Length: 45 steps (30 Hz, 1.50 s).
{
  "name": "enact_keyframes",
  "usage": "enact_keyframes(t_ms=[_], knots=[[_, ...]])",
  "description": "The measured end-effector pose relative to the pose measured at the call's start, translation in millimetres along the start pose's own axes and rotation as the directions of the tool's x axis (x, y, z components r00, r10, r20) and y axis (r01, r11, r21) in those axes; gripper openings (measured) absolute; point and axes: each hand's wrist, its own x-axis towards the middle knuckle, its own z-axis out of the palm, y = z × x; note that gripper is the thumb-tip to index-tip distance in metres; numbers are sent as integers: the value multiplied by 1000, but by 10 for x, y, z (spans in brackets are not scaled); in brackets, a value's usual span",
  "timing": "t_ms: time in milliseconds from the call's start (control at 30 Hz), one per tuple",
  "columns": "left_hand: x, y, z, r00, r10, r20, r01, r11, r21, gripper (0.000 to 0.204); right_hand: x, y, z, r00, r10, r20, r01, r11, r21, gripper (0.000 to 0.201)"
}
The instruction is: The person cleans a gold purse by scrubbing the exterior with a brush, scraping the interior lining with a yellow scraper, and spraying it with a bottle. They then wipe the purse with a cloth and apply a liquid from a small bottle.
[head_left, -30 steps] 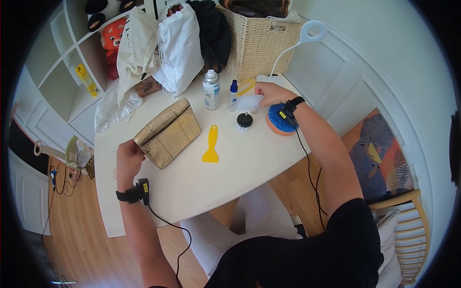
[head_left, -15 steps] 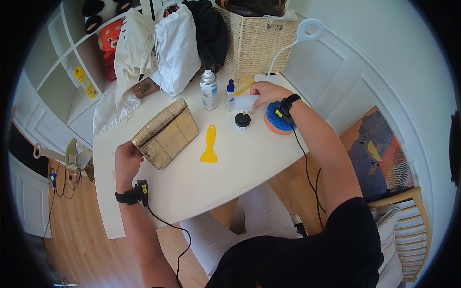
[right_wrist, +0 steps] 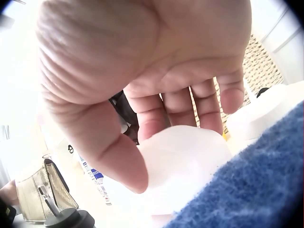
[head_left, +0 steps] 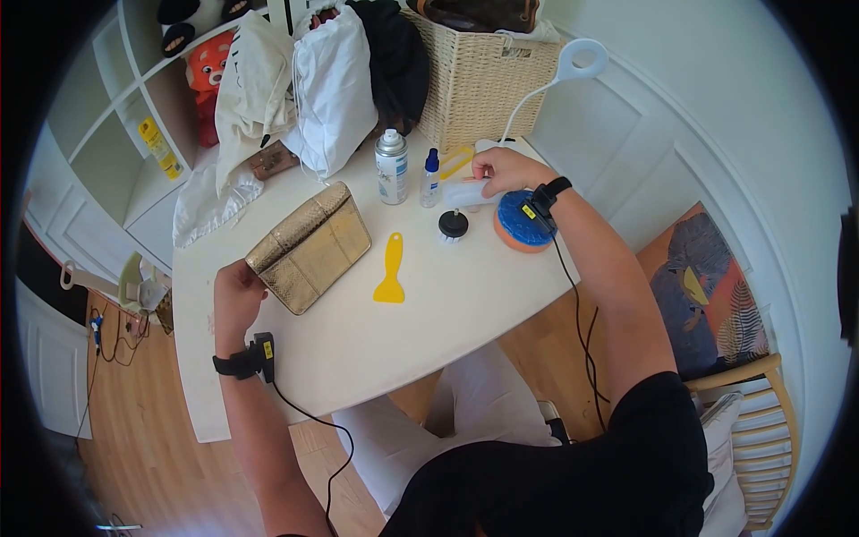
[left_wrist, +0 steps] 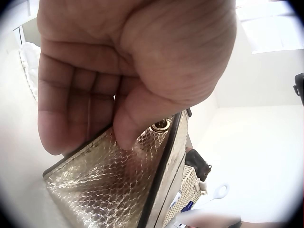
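Note:
My left hand (head_left: 240,300) grips the side edge of a gold clutch bag (head_left: 313,251) with a snakeskin texture, which stands tilted on the table. In the left wrist view, the thumb lies on the scaly face near a round metal snap (left_wrist: 161,125), with the other fingers behind. My right hand (head_left: 506,170) pinches a smooth, white translucent piece (right_wrist: 185,164) between thumb and fingers; I cannot tell what kind of thing it is. Beside that hand lies a round pad (head_left: 523,219), blue on top and orange below. A black-backed round brush (head_left: 454,225) sits nearby.
A yellow plastic scraper (head_left: 390,273) lies mid-table. Behind it stand a spray can (head_left: 392,170) and a small blue-capped spray bottle (head_left: 430,179). A wicker basket (head_left: 483,89), white drawstring bag (head_left: 333,98) and a white ring-headed lamp (head_left: 582,61) stand at the back.
The white piece in my right hand has shifted and tilted slightly, with the hand staying near the same spot. My left hand and the clutch have barely moved.

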Motion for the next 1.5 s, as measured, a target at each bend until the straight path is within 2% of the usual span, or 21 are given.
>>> enact_keyframes(t_ms=[67,100,167,200,267,333,400,533,567,633,867,933,1067,1167,1267,1333,1500], knots=[[8,-21,-4,1000,3,2,-3,1000,-1,12,21,56,-44,992,-115,-41,117,992,41,46],[9,-28,-9,1000,5,8,-5,1000,-1,12,35,24,-100,992,-117,-41,119,992,41,46],[0,-10,-11,1000,-5,8,5,1000,-10,12,52,-64,-257,980,-94,-174,103,994,42,48],[-3,9,-6,1000,-13,9,14,1000,-22,12,153,-18,-277,980,-92,-175,101,994,44,48],[-23,70,-2,1000,-17,6,17,999,-29,12,370,87,-272,865,-275,-419,173,948,-266,55],[-39,107,22,1000,-16,6,17,999,-41,13,386,-68,-278,879,-257,-401,128,939,-320,53],[-37,115,11,1000,-22,-1,22,999,-38,13,486,-104,-231,849,-342,-402,158,891,-425,41],[-43,121,1,999,-34,-7,34,999,-14,14,629,-92,-126,912,-292,-287,115,856,-504,39],[-45,129,-1,999,-32,-1,32,999,-15,14,645,-72,-125,913,-292,-285,117,856,-504,39],[-44,127,-10,999,-35,6,35,999,-17,14,615,-91,-153,970,-165,-178,69,892,-447,41],[-8,41,-7,1000,-18,14,18,999,-32,13,485,-51,-178,979,-148,-142,95,941,-324,47],[-8,49,-1,1000,-17,19,18,999,-38,13,495,-54,-170,947,-179,-265,48,899,-436,49],[-20,74,3,1000,-26,7,26,999,-31,13,601,-32,-176,925,-203,-322,49,903,-427,46],[-17,55,-4,1000,-23,0,23,999,-26,13,675,-29,-178,947,-185,-263,32,868,-495,43],[-10,69,6,1000,-22,4,22,999,-30,14,742,69,-139,961,-147,-233,29,895,-444,48],[-20,68,-2,1000,-30,-1,30,999,-29,14,710,8,-199,988,-64,-142,11,938,-347,57],[-2,28,-8,999,-35,4,35,999,-14,14,443,-211,-313,999,51,-5,-50,957,-285,64]])
